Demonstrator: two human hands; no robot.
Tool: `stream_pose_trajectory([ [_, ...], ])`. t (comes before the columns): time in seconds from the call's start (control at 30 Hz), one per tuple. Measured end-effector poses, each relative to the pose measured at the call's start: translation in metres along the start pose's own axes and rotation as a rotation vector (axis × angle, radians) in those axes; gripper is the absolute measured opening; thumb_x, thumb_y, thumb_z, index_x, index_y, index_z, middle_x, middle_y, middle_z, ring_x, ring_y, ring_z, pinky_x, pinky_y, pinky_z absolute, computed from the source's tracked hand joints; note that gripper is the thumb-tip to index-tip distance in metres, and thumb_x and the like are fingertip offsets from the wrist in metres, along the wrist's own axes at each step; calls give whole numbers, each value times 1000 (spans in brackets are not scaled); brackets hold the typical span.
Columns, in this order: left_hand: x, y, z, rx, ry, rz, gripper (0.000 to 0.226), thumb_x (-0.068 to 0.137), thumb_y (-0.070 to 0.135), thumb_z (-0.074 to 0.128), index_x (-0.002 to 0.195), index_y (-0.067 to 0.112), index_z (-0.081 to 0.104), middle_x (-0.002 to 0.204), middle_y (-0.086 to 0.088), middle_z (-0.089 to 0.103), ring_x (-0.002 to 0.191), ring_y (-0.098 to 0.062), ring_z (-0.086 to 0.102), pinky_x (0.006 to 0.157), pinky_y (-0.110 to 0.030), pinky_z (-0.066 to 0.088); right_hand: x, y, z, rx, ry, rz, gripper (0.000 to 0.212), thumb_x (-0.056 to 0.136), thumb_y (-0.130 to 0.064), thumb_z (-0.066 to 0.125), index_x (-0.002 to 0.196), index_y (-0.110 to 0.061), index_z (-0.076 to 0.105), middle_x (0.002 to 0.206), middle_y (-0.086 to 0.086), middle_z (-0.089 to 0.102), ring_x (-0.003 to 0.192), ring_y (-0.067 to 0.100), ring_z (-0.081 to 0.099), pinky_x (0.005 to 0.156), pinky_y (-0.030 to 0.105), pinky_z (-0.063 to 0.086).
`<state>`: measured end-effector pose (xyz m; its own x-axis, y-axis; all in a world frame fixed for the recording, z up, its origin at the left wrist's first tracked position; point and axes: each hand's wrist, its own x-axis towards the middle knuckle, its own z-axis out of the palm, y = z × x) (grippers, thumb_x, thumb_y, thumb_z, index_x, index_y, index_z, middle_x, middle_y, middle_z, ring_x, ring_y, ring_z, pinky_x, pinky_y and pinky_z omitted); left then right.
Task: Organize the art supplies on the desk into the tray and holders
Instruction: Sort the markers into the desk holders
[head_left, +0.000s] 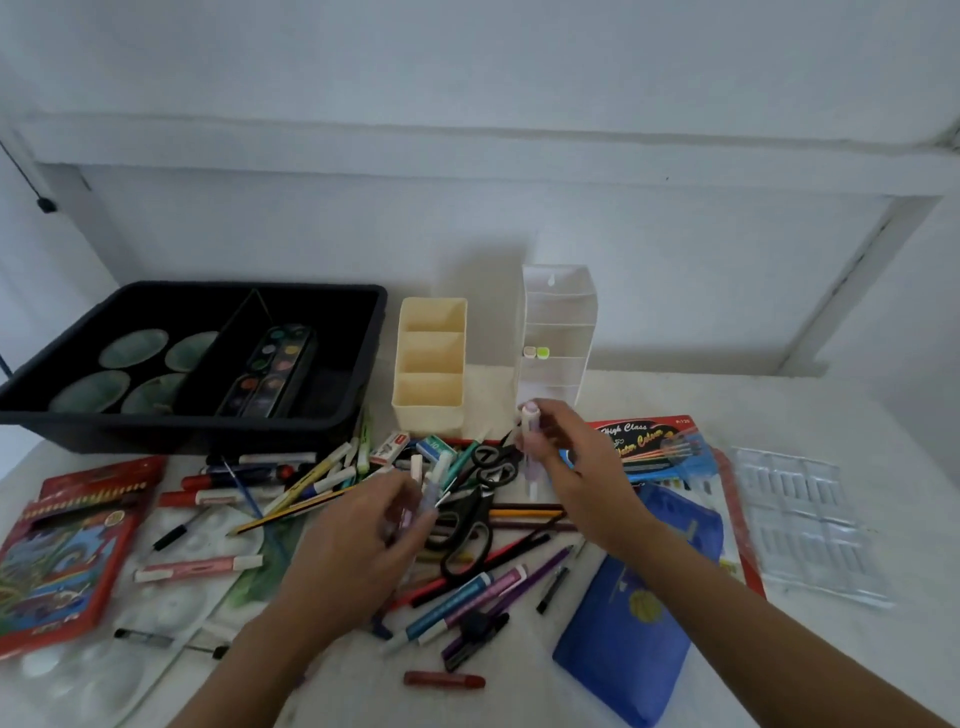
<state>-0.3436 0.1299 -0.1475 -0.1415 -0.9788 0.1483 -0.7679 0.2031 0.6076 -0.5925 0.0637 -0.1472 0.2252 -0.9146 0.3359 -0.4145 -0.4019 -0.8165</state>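
Right grip (566, 457) pinches a lilac marker (530, 421) upright, likely for dropping into the clear holder (558, 332), while left grip (358, 540) curls round blurred pens (428, 493) (count unclear).

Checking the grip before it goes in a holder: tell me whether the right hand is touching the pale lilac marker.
Touching. The head view shows the right hand curled round the pale lilac marker, holding it upright in front of the clear holder.

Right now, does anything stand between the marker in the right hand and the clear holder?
Nothing visible does: the right hand holds the marker upright directly in front of the clear holder.
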Motion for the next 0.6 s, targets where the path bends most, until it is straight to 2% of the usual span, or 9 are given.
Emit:
stream_pose_trajectory([
  [0.1, 28, 18, -6, -204, 34, 18, 11, 94, 47, 63, 93, 37, 57, 82, 16, 67, 78, -5, 65, 62, -18, 49, 6, -11, -15, 121, 91, 34, 25, 104, -20, 49, 125, -32, 54, 99, -9, 71, 92, 9, 68, 76, 19, 53],
  [0.2, 57, 41, -8, -363, 46, 32, 11, 94, 41, 65, 102, 37, 60, 86, 15, 74, 78, -11, 70, 66, -29, 57, 14, -14, -32, 103, 179, 62, 32, 105, -26, 48, 137, -29, 48, 99, -9, 69, 84, 13, 68, 68, 24, 57],
  [0.3, 82, 64, -6, -509, 22, 16, 13, 96, 31, 64, 108, 37, 62, 89, 8, 76, 75, -17, 70, 68, -33, 60, 21, -14, -47, 96, 258, 107, 36, 105, -25, 47, 141, -27, 44, 106, -10, 70, 93, 5, 67, 76, 20, 56],
  [0.37, 95, 77, -1, -618, 10, -8, 8, 98, 25, 63, 106, 25, 64, 91, 0, 76, 73, -20, 71, 65, -32, 59, 26, -13, -56, 81, 336, 108, 30, 104, -21, 49, 134, -25, 50, 108, -9, 71, 97, 4, 67, 84, 27, 57],
  [0.47, 107, 92, 8, -703, 17, -26, 9, 99, 24, 62, 101, 16, 60, 94, -5, 75, 71, -14, 70, 64, -23, 54, 30, -12, -67, 46, 454, 36, 21, 102, -18, 54, 121, -27, 54, 105, -9, 71, 95, 9, 69, 85, 39, 59],
  [0.6, 114, 94, 22, -692, 36, -97, 12, 100, 34, 57, 103, 24, 62, 89, 1, 77, 67, -4, 68, 58, -17, 50, 36, -12, -74, -95, 449, -107, 19, 103, -14, 52, 117, -26, 56, 107, -21, 66, 96, 4, 66, 84, 21, 55],
])
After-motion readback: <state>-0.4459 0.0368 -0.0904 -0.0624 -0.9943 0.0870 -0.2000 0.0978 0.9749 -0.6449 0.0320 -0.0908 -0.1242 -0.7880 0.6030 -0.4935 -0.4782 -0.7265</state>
